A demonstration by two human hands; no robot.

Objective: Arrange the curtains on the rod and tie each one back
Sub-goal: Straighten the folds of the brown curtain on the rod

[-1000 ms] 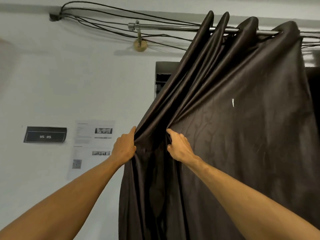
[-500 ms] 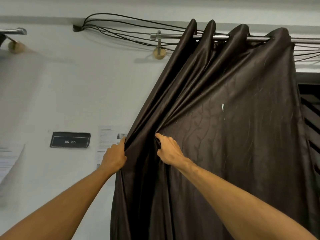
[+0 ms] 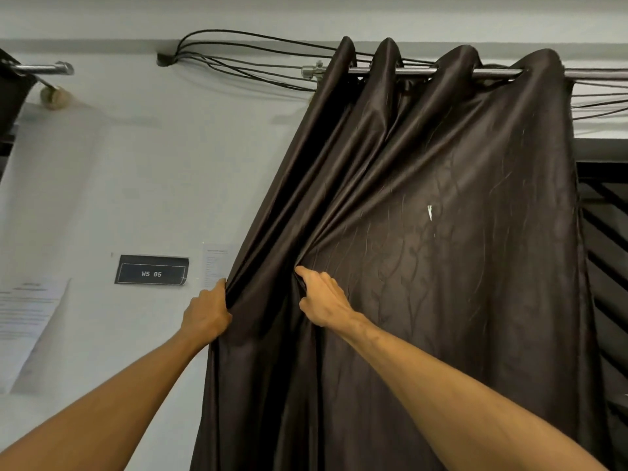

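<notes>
A dark brown curtain [image 3: 441,266] hangs in folds from a metal rod [image 3: 418,71] that runs along the top right of the wall. My left hand [image 3: 205,316] grips the curtain's left edge at about mid height. My right hand [image 3: 321,302] pinches a fold of the fabric just to the right of it. The folds fan up from both hands to the rod. A second curtain's dark edge [image 3: 10,93] shows at the far left on another rod [image 3: 44,68]. No tie-back is in view.
Black cables [image 3: 244,59] run along the wall under the ceiling to the rod. A black sign reading WS 05 [image 3: 151,270] and paper sheets [image 3: 30,311] are stuck on the pale wall. A dark window grille [image 3: 608,266] stands behind the curtain's right edge.
Both hands have drawn the curtain's left edge to the left, and its rings have slid left along the rod. The view has swung left, which brought the second rod into sight.
</notes>
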